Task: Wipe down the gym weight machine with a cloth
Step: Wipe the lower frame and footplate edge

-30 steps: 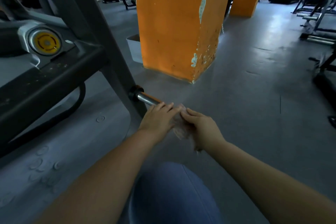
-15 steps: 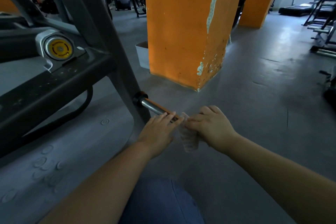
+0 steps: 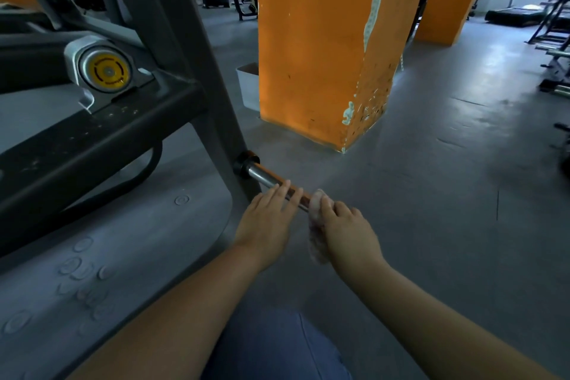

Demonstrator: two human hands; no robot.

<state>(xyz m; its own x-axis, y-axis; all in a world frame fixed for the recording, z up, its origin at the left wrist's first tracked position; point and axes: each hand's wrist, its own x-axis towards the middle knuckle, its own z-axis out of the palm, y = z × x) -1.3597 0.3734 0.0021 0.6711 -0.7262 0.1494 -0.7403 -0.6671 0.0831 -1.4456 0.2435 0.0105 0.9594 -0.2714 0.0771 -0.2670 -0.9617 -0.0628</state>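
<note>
fingers of the left hand [image 3: 265, 222] lie straight across the short chrome peg [image 3: 267, 178] jutting from the grey steel weight machine frame [image 3: 197, 77]. the right hand [image 3: 350, 228] grips a crumpled pale cloth [image 3: 316, 225] against the peg's outer end.

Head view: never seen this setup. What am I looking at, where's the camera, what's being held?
There is no robot. The camera sits on a person's head, looking forward and down at their own two hands. They crouch beside a gym weight machine's grey frame. A chrome peg sticks out from the frame near the floor. The left hand rests on the peg with straight fingers. The right hand grips a crumpled pale cloth against the peg's outer end. An orange pillar stands behind.
</note>
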